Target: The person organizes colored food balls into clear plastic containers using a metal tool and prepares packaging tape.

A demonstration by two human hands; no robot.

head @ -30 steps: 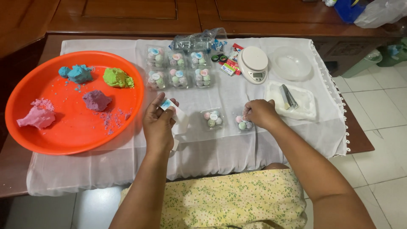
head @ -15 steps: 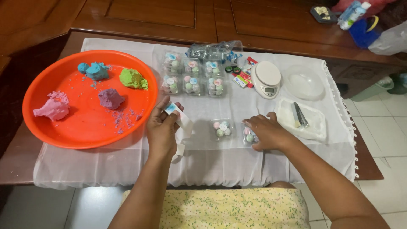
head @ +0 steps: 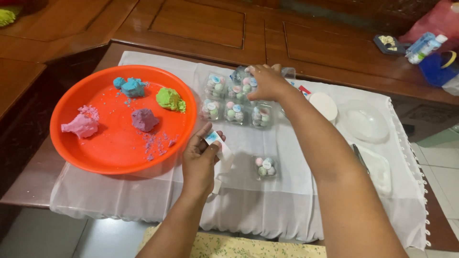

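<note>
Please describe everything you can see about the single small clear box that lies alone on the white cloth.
The small clear box looks like thin see-through plastic with a shut lid. Inside sit several little round pieces in pink, green, blue and white. It lies flat on the white cloth, apart from the group of similar boxes farther back. No hand touches it: the left hand is beside it, holding a strip of stickers, and the right forearm passes above it.

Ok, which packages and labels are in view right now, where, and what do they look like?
Label strip: white with a blue patch, in the left hand.
Clear packs: grouped beside the orange tray, pastel balls inside; right hand on them.
Single clear pack: alone on the white cloth.
Blue-white carton: far right.
</note>
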